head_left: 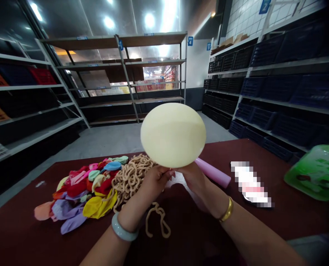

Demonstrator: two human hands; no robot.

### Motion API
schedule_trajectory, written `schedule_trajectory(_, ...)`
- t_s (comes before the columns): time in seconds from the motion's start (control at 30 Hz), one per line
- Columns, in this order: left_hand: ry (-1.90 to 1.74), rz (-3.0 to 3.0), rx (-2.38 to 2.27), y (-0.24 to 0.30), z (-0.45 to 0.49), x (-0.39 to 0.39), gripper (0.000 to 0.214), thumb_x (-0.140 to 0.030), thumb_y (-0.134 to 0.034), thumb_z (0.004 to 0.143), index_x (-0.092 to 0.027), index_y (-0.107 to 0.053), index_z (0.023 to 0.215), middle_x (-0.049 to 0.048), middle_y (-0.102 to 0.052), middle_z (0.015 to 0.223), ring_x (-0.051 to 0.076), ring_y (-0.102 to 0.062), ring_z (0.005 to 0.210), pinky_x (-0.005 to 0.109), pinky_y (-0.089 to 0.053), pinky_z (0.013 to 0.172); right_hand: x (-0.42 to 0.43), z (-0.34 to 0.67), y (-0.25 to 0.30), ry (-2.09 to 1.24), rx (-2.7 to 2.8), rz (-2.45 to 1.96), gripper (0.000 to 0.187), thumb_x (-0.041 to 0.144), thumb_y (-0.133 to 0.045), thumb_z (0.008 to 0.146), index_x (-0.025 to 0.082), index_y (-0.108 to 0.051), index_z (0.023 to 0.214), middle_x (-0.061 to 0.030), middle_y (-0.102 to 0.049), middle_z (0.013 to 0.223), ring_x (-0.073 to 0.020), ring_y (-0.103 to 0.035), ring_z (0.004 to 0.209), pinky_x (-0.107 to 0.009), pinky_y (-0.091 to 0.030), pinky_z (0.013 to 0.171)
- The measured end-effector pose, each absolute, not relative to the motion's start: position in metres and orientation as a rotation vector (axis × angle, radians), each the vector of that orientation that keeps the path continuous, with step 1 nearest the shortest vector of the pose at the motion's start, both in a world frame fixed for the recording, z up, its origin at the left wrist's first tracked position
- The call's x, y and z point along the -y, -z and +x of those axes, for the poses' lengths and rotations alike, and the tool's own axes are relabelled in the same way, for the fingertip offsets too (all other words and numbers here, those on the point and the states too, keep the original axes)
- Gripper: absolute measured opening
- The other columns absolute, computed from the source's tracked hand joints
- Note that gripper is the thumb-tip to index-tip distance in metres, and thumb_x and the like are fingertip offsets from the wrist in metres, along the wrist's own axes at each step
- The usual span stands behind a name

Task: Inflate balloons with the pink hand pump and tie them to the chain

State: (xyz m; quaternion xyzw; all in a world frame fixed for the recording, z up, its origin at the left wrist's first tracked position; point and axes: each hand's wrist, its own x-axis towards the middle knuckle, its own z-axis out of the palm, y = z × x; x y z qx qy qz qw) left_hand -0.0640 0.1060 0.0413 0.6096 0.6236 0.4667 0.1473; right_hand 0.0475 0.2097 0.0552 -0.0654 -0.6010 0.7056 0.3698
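A pale yellow inflated balloon (173, 135) stands upright above the desk (14, 229), its underside meeting both hands. The left hand (159, 176) has a narrow grip, thumb and fingers pinched together at the balloon's base. The right hand (191, 175) touches the base from the other side; its fingertips are hidden, so I cannot tell how tight that grip is. A light-coloured bangle (122, 228) circles the left wrist and a gold bracelet (227, 210) the right.

Just beyond the left forearm lies a tangled heap of tan cord (129, 177), with a loose length of cord (161, 221) nearer the person. Touching the heap on its left is a pile of limp balloons (99, 206) in red, pink, blue, lilac and yellow. A pink cylinder (216, 174) lies beyond the right hand, and farther right are a pixelated object (250, 184) and a green package (315, 173). Metal shelving (131, 99) stands behind.
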Motion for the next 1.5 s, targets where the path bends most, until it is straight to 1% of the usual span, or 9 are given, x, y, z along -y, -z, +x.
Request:
schedule_trajectory(0.17, -1.249, 1.948, -1.862, -0.055, -0.069, -0.1, 0.027, -0.031, -0.046, 0.092, -0.019, -0.065, 0.077, 0.0044, -0.06, 0.072, 0.018, -0.052, 0.069, 0.029, -0.036, 0.066, -0.207, 0.049, -0.049, -2.027, 1.371, -0.131, 0.018, 0.03, -0.077, 0.065, 0.02, -0.066, 0.073, 0.0012, -0.061, 0.063, -0.0157, -0.054, 0.063, -0.031, -0.049, 0.064)
schedule_trajectory(0.37, -1.542, 1.69, -1.696, -0.065, -0.076, -0.095, 0.023, -0.033, -0.065, 0.082, -0.019, -0.064, 0.064, 0.0033, -0.056, 0.062, 0.016, -0.046, 0.062, 0.025, -0.032, 0.06, -0.199, 0.036, -0.06, -2.006, 1.363, -0.159, 0.022, 0.031, -0.078, 0.063, 0.019, -0.066, 0.076, 0.0004, -0.064, 0.073, -0.0155, -0.056, 0.071, -0.031, -0.049, 0.075)
schedule_trajectory(0.57, -1.96, 0.999, -1.186, -0.068, -0.087, -0.094, 0.03, -0.035, -0.065, 0.08, -0.016, -0.053, 0.061, -0.0015, -0.045, 0.053, 0.008, -0.038, 0.047, 0.019, -0.027, 0.044, -0.182, 0.024, -0.08, -2.004, 1.627, -0.084, 0.021, 0.036, -0.072, 0.072, 0.019, -0.068, 0.082, -0.0015, -0.067, 0.081, -0.0169, -0.059, 0.079, -0.033, -0.048, 0.08)
schedule_trajectory(0.73, -2.262, 0.617, -0.901, -0.074, -0.109, -0.092, 0.024, -0.019, -0.069, 0.068, -0.017, -0.046, 0.067, -0.0067, -0.039, 0.053, 0.005, -0.034, 0.041, 0.016, -0.018, 0.035, -0.169, 0.036, -0.065, -1.381, 2.269, -0.152, 0.007, 0.025, -0.071, 0.076, 0.019, -0.07, 0.079, -0.0006, -0.066, 0.078, -0.0156, -0.058, 0.077, -0.03, -0.045, 0.076)
schedule_trajectory(0.93, -2.181, 0.655, -0.855, -0.076, -0.116, -0.087, 0.024, -0.027, -0.071, 0.076, -0.016, -0.049, 0.074, -0.0056, -0.043, 0.06, 0.004, -0.04, 0.046, 0.015, -0.022, 0.035, -0.134, 0.06, -0.038, -0.358, 2.86, 0.071, 0.017, 0.028, -0.072, 0.08, 0.02, -0.071, 0.095, -0.0062, -0.066, 0.101, -0.0226, -0.052, 0.101, -0.036, -0.037, 0.09)
schedule_trajectory(1.03, -2.149, 0.65, -0.887, -0.072, -0.116, -0.088, 0.026, -0.03, -0.071, 0.076, -0.015, -0.05, 0.074, -0.005, -0.044, 0.061, 0.004, -0.04, 0.045, 0.014, -0.024, 0.035, -0.128, 0.059, -0.027, -0.208, 2.92, -0.038, 0.012, 0.026, -0.07, 0.081, 0.018, -0.069, 0.091, -0.0081, -0.064, 0.1, -0.0239, -0.051, 0.102, -0.036, -0.038, 0.087)
schedule_trajectory(1.13, -2.133, 0.649, -0.9, -0.07, -0.117, -0.089, 0.026, -0.029, -0.073, 0.075, -0.015, -0.051, 0.072, -0.0048, -0.046, 0.062, 0.004, -0.04, 0.046, 0.014, -0.025, 0.036, -0.138, 0.056, -0.023, -0.481, 2.837, -0.071, 0.004, 0.021, -0.066, 0.083, 0.018, -0.068, 0.083, -0.0066, -0.064, 0.096, -0.0209, -0.053, 0.097, -0.034, -0.038, 0.085)
schedule_trajectory(1.33, -2.113, 0.674, -0.909, -0.073, -0.117, -0.088, 0.024, -0.027, -0.073, 0.072, -0.014, -0.052, 0.072, -0.0041, -0.047, 0.062, 0.004, -0.042, 0.048, 0.014, -0.027, 0.038, -0.178, 0.048, -0.059, -1.767, 1.952, -0.337, 0.022, 0.038, -0.068, 0.079, 0.017, -0.061, 0.079, -0.0026, -0.066, 0.08, -0.0153, -0.06, 0.077, -0.028, -0.043, 0.072)
schedule_trajectory(1.5, -2.1, 0.645, -0.935, -0.07, -0.121, -0.088, 0.028, -0.03, -0.076, 0.069, -0.014, -0.054, 0.073, -0.0036, -0.05, 0.064, 0.004, -0.044, 0.05, 0.013, -0.028, 0.04, -0.199, 0.04, -0.1, -2.02, 1.655, -0.274, 0.027, 0.037, -0.074, 0.073, 0.017, -0.057, 0.077, -0.0012, -0.062, 0.072, -0.0128, -0.059, 0.066, -0.026, -0.044, 0.064)
